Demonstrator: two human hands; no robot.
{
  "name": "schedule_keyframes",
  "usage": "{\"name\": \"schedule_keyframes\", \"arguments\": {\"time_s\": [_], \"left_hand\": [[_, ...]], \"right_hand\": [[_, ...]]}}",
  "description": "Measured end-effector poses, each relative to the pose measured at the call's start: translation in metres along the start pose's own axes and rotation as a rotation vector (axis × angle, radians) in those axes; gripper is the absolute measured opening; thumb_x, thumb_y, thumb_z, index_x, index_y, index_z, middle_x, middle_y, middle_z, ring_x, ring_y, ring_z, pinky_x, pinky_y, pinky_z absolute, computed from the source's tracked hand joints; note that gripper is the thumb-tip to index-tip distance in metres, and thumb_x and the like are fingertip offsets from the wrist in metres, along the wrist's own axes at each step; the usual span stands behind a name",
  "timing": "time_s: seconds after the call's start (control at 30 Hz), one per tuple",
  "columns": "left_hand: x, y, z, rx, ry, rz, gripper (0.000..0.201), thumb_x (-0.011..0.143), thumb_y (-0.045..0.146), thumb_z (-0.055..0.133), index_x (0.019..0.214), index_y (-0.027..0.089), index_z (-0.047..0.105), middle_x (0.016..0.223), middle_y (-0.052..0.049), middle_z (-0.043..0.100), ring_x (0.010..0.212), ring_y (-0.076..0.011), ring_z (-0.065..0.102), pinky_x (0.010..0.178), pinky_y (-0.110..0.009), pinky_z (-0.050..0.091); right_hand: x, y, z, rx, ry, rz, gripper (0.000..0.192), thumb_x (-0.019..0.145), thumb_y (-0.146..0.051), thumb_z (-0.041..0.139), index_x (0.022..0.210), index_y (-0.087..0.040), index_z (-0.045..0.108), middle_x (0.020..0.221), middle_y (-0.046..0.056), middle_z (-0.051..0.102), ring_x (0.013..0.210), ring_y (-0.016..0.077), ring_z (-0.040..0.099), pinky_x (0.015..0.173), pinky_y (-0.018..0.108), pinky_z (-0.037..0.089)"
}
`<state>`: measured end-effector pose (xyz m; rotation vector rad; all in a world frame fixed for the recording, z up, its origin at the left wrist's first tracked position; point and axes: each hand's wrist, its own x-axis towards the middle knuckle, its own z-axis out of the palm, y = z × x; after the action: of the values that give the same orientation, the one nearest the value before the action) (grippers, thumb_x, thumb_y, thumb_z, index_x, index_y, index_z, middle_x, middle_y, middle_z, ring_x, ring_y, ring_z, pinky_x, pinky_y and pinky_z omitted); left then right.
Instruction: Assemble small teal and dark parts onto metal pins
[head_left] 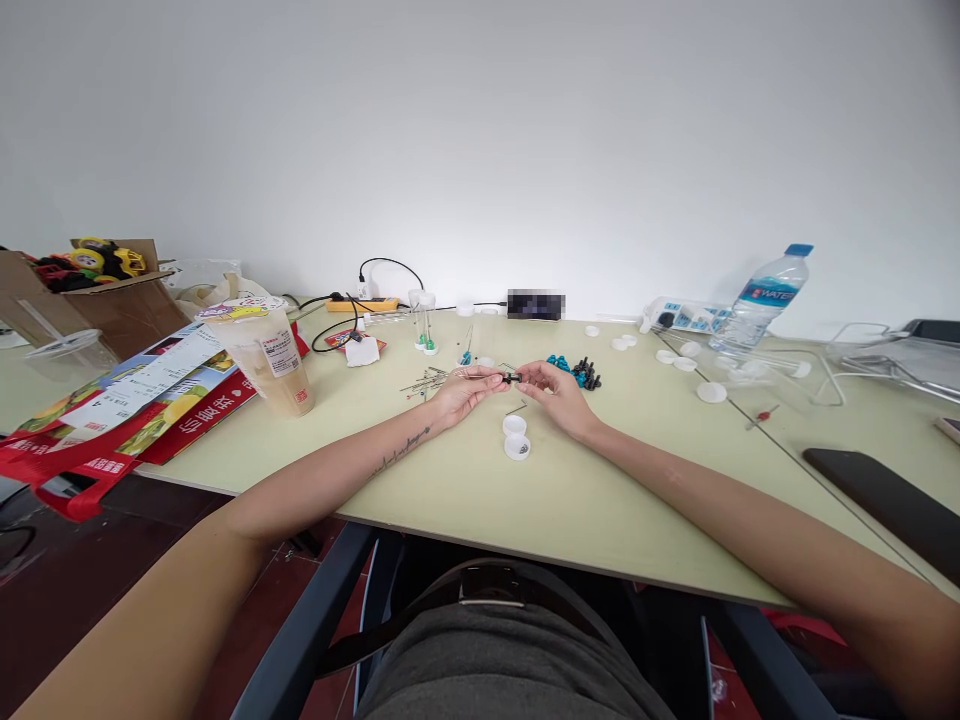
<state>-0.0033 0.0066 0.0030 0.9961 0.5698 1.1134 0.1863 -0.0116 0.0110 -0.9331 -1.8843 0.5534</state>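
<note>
My left hand (463, 391) rests on the pale table (465, 480) and pinches a thin metal rod. My right hand (553, 392) meets it from the right, its fingertips closed on a small black part (511, 378) at the rod's tip. Just behind the hands lies a pile of thin metal rods (424, 382), and a cluster of blue and black small parts (576, 370) sits to the right. Two white caps (515, 436) lie on the table in front of my hands.
A plastic cup with a milky drink (270, 352) stands at left beside a red bag and printed sheets (127, 400). Clear tubes (423, 320) stand behind. A water bottle (761, 298), several white caps (697, 372) and a black phone (885, 505) are at right.
</note>
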Motion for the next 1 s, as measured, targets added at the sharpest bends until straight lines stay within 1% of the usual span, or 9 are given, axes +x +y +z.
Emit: {"name": "schedule_keyframes", "arguments": {"time_s": [0.07, 0.17, 0.3, 0.37, 0.57, 0.73, 0.87, 0.93, 1.0], "left_hand": [[0.0005, -0.0006, -0.0006, 0.012, 0.001, 0.002, 0.021, 0.062, 0.009, 0.072, 0.082, 0.008, 0.067, 0.082, -0.008, 0.069, 0.077, -0.0154, 0.067, 0.093, -0.031, 0.047], [0.0016, -0.0012, -0.0015, 0.018, -0.005, 0.016, 0.022, 0.061, 0.01, 0.072, 0.083, 0.008, 0.068, 0.081, -0.008, 0.069, 0.077, -0.0156, 0.067, 0.093, -0.031, 0.047], [0.0025, -0.0016, -0.0024, 0.019, 0.003, 0.031, 0.023, 0.061, 0.011, 0.073, 0.083, 0.008, 0.068, 0.086, -0.008, 0.069, 0.079, -0.0155, 0.066, 0.095, -0.032, 0.045], [0.0027, -0.0019, -0.0028, 0.027, 0.006, 0.035, 0.024, 0.06, 0.011, 0.073, 0.084, 0.008, 0.067, 0.087, -0.008, 0.069, 0.08, -0.0154, 0.066, 0.096, -0.032, 0.044], [0.0033, -0.0026, -0.0041, 0.029, -0.004, 0.034, 0.026, 0.06, 0.011, 0.074, 0.084, 0.008, 0.067, 0.083, -0.008, 0.069, 0.079, -0.0158, 0.066, 0.095, -0.032, 0.044], [0.0024, -0.0004, -0.0024, 0.022, 0.016, 0.021, 0.021, 0.062, 0.01, 0.072, 0.083, 0.008, 0.068, 0.084, -0.008, 0.069, 0.08, -0.0153, 0.066, 0.096, -0.031, 0.045], [0.0013, 0.0011, -0.0006, 0.032, 0.018, 0.002, 0.019, 0.063, 0.01, 0.071, 0.082, 0.009, 0.068, 0.082, -0.007, 0.069, 0.077, -0.0143, 0.066, 0.094, -0.03, 0.046], [0.0014, 0.0009, -0.0004, 0.034, 0.011, -0.002, 0.019, 0.063, 0.011, 0.071, 0.082, 0.009, 0.068, 0.083, -0.007, 0.069, 0.077, -0.0142, 0.066, 0.093, -0.031, 0.047], [0.0019, 0.0001, -0.0009, 0.031, 0.002, 0.002, 0.019, 0.063, 0.011, 0.071, 0.082, 0.009, 0.068, 0.085, -0.007, 0.069, 0.076, -0.0141, 0.066, 0.093, -0.031, 0.047]], "right_hand": [[0.0005, 0.001, -0.0003, 0.009, -0.02, 0.022, 0.032, 0.08, -0.048, 0.052, 0.089, -0.018, 0.061, 0.082, 0.004, 0.062, 0.075, 0.0165, 0.055, 0.07, 0.03, 0.042], [0.0002, -0.0012, -0.0014, -0.004, -0.036, 0.03, 0.041, 0.086, -0.05, 0.039, 0.078, -0.017, 0.062, 0.076, 0.004, 0.062, 0.069, 0.0152, 0.054, 0.071, 0.03, 0.042], [-0.0012, -0.0053, -0.0023, 0.015, 0.021, 0.016, 0.047, 0.089, -0.053, 0.03, 0.097, -0.019, 0.061, 0.083, 0.005, 0.062, 0.069, 0.0146, 0.053, 0.07, 0.03, 0.043], [-0.0012, -0.0045, -0.002, 0.03, 0.018, 0.011, 0.049, 0.089, -0.054, 0.029, 0.1, -0.02, 0.062, 0.084, 0.005, 0.062, 0.071, 0.0151, 0.053, 0.07, 0.03, 0.043], [0.0001, 0.0023, -0.0009, 0.068, 0.01, 0.056, 0.056, 0.088, -0.058, 0.027, 0.091, -0.017, 0.065, 0.078, 0.006, 0.064, 0.069, 0.0159, 0.053, 0.069, 0.031, 0.042], [-0.0011, -0.0013, -0.0013, 0.063, 0.032, 0.039, 0.055, 0.089, -0.057, 0.025, 0.105, -0.019, 0.062, 0.087, 0.007, 0.063, 0.07, 0.0149, 0.053, 0.068, 0.03, 0.042], [-0.0013, -0.0024, -0.0015, 0.053, 0.015, 0.023, 0.059, 0.089, -0.057, 0.022, 0.096, -0.018, 0.066, 0.083, 0.007, 0.063, 0.071, 0.0157, 0.053, 0.069, 0.031, 0.042], [-0.0012, -0.0026, -0.0016, 0.044, 0.018, 0.02, 0.057, 0.089, -0.056, 0.023, 0.095, -0.018, 0.065, 0.082, 0.006, 0.062, 0.071, 0.0156, 0.053, 0.07, 0.031, 0.042], [-0.0012, -0.0034, -0.0018, 0.039, 0.011, 0.022, 0.05, 0.088, -0.054, 0.029, 0.097, -0.019, 0.064, 0.084, 0.005, 0.062, 0.071, 0.0152, 0.054, 0.07, 0.031, 0.043]]}}
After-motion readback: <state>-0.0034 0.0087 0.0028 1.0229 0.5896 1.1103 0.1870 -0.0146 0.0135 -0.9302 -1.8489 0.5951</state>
